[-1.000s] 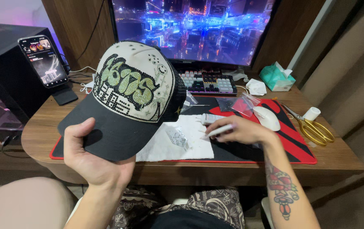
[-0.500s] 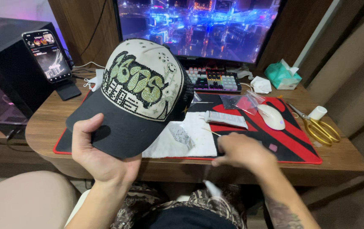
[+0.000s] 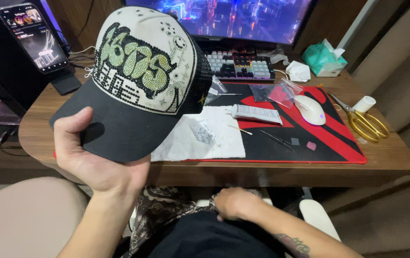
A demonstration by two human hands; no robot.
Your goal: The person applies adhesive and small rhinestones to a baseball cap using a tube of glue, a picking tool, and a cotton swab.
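Holding rhinestone trucker cap (image 3: 138, 81) by black brim w/ left hand (image 3: 90, 157), clamped; right hand (image 3: 236, 203) resting in lap, fingers curled, grip unclear.

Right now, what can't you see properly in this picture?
Head view only:
- Left hand: fingers hidden under the brim of the black-and-cream rhinestone cap.
- Right hand: low in the lap, whatever it touches is hidden.
- Wide computer monitor: cut off by the top edge.
- White cloth: partly covered by the cap.
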